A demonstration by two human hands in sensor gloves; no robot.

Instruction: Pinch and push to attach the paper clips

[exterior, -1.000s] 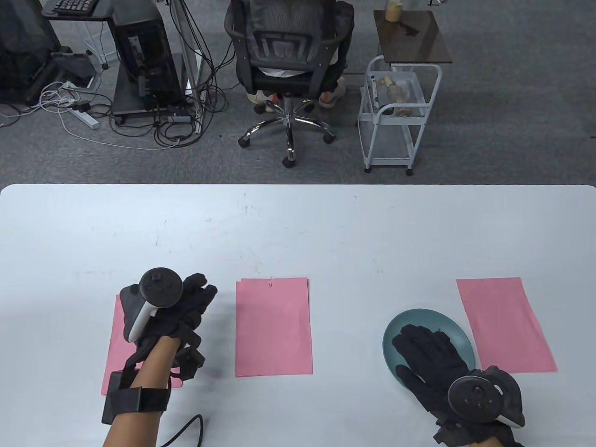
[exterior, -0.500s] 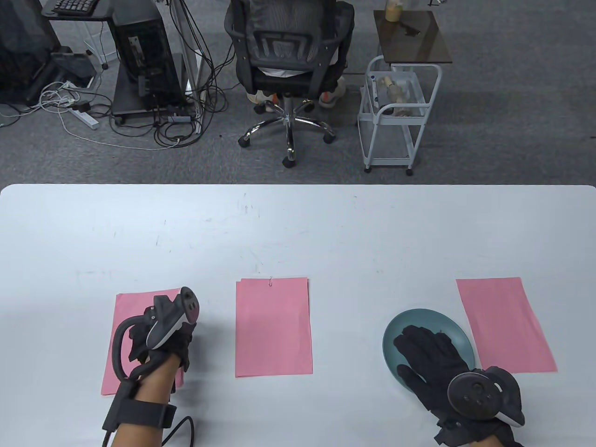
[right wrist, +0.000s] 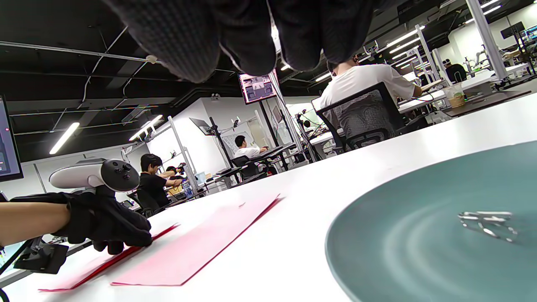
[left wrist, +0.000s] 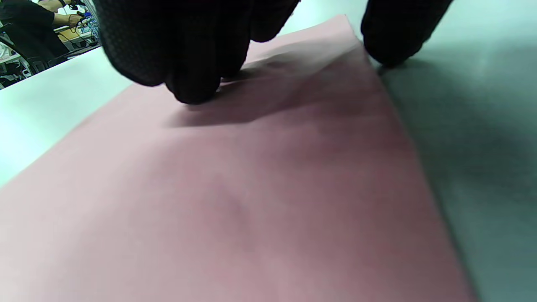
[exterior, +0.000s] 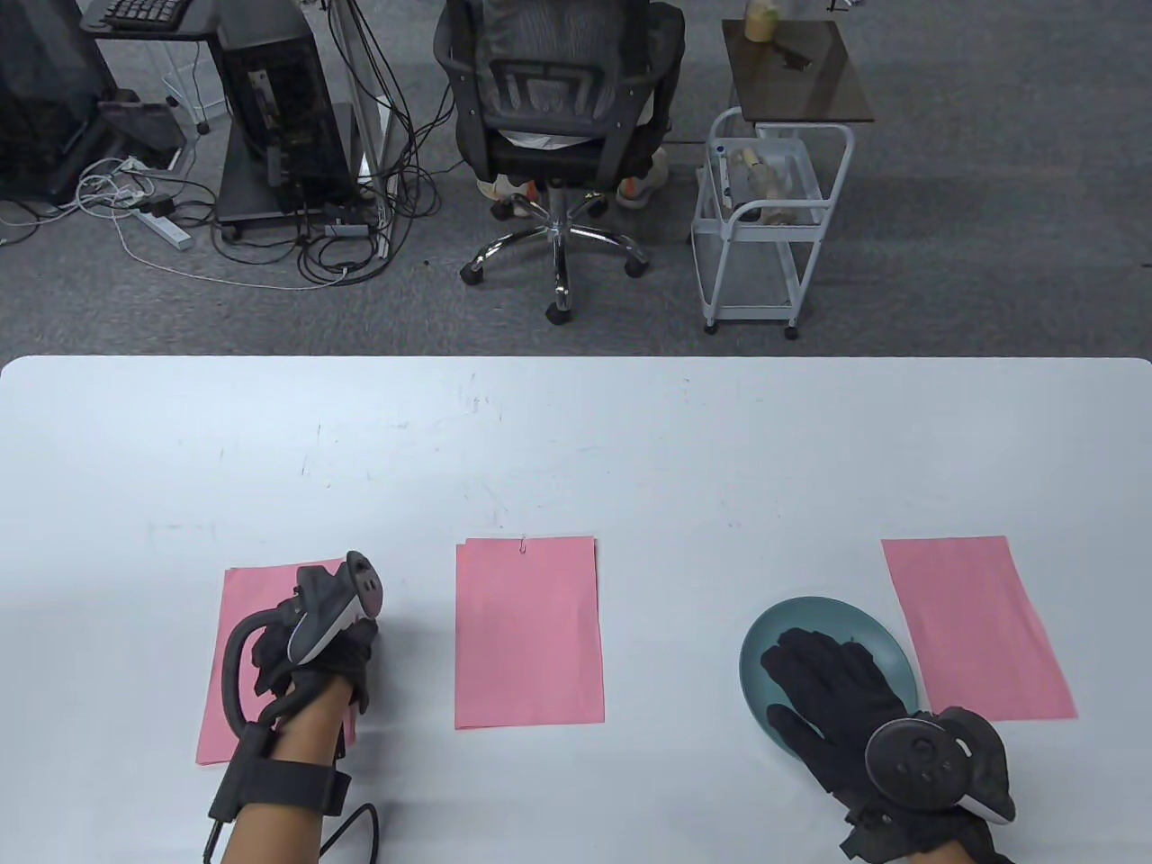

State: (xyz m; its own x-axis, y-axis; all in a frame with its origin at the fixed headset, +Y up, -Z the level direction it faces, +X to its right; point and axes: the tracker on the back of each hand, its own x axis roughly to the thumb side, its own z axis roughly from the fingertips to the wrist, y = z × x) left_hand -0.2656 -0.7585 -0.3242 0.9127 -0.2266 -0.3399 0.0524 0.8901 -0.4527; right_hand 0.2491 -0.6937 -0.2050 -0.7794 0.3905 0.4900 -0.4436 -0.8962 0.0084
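While both grips stay unclenched, silvery paper clips (right wrist: 486, 224) glint, tangled, in the plate (right wrist: 398, 251).

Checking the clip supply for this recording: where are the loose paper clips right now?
The loose paper clips lie in the teal plate on the table's right side, between the middle pink sheet and the right pink sheet, under the right hand.
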